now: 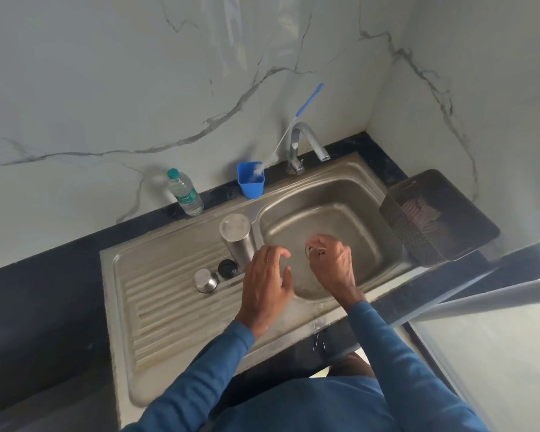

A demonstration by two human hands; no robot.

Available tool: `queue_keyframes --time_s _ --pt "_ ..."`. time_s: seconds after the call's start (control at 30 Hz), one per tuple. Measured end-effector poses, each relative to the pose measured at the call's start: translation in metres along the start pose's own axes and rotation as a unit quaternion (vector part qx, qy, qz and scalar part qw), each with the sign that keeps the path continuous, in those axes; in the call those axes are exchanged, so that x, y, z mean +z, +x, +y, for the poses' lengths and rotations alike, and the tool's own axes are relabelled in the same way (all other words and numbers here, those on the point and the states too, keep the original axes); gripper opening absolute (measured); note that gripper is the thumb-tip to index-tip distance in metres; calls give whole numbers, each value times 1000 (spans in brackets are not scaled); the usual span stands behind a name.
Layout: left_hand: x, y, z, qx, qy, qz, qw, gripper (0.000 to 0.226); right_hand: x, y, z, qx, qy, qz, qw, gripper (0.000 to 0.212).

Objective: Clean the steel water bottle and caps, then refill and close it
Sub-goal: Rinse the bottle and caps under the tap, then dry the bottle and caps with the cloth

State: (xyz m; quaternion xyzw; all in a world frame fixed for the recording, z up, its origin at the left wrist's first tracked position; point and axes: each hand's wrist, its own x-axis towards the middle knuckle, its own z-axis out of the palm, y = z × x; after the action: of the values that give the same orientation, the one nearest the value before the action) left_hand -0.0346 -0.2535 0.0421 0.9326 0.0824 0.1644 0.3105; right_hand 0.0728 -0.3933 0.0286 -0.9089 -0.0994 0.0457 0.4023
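Beside the steel bottle (237,236) stand two caps (205,280), left hand (267,283) near.

Steel bottle (238,239): stands inverted on the drainboard, just left of the sink (368,194) basin.
Caps: steel cap (205,280) and black cap (228,268) side by side on the drainboard, near the bottle.
Left hand (267,283): fingers spread, empty, at the basin's edge.
Right hand (332,261): over the basin, curled around a small blurred object.
Brush (289,129): leans in a blue cup (251,182).

sink basin (365,213) open, steel bottle (239,240) beside left rim
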Motion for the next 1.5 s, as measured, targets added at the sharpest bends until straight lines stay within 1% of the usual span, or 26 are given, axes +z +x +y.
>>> queue_keyframes --time_s 0.1,0.17,0.3,0.4,0.53,0.63,0.7,0.77,0.83,0.9,0.97,1.03,1.07,1.13,1.17,1.27,1.33,1.43,1.5 --pt "19 18 9 -3 3 2 1000 32 -20 22 6 25 15 -16 999 23" --pt "33 32 17 -10 9 -6 1000 34 -30 40 14 24 27 -29 999 22" --pt "72 71 39 -16 3 -15 1000 35 -60 78 43 29 17 -84 996 22" --pt "107 99 56 -39 -1 -33 999 33 -84 107 69 51 12 -91 994 23" --pt "150 130 90 -62 -10 -60 996 31 -124 140 103 72 25 -49 996 22" --pt "181 154 117 -79 -10 -87 993 30 -152 162 130 77 44 34 995 17" --pt "201 171 132 -81 -4 -121 989 34 -169 178 152 105 37 62 992 18" --pt "219 186 145 -75 5 -162 984 40 -183 194 178 125 9 38 991 24" --pt "235 195 153 -75 21 -206 975 45 -189 207 206 117 7 -24 993 26" --pt "246 200 158 -84 37 -238 967 46 -186 225 233 105 -29 -106 988 24" --pt "253 202 159 -86 46 -249 964 45 -184 240 250 102 -100 -181 973 28" --pt "256 200 159 -85 48 -246 964 43 -181 254 257 74 -178 -220 956 29" --pt "256 199 160 -85 49 -244 965 43 -179 257 256 57 -193 -252 947 31" --pt "257 197 162 -89 45 -242 965 45 -180 261 250 6 -251 -258 933 41" --pt "257 196 163 -92 43 -243 965 46 -180 265 249 -11 -267 -264 927 42" --pt "258 197 164 -107 42 -247 962 47 -183 272 241 -23 -319 -271 908 29" --pt "258 198 164 -118 41 -251 960 48 -190 274 232 -20 -334 -267 904 22" --pt "254 199 166 -119 51 -241 962 51 -212 270 219 -9 -328 -255 910 16" --pt "249 198 166 -124 54 -219 966 52 -229 260 208 -10 -305 -230 924 16"
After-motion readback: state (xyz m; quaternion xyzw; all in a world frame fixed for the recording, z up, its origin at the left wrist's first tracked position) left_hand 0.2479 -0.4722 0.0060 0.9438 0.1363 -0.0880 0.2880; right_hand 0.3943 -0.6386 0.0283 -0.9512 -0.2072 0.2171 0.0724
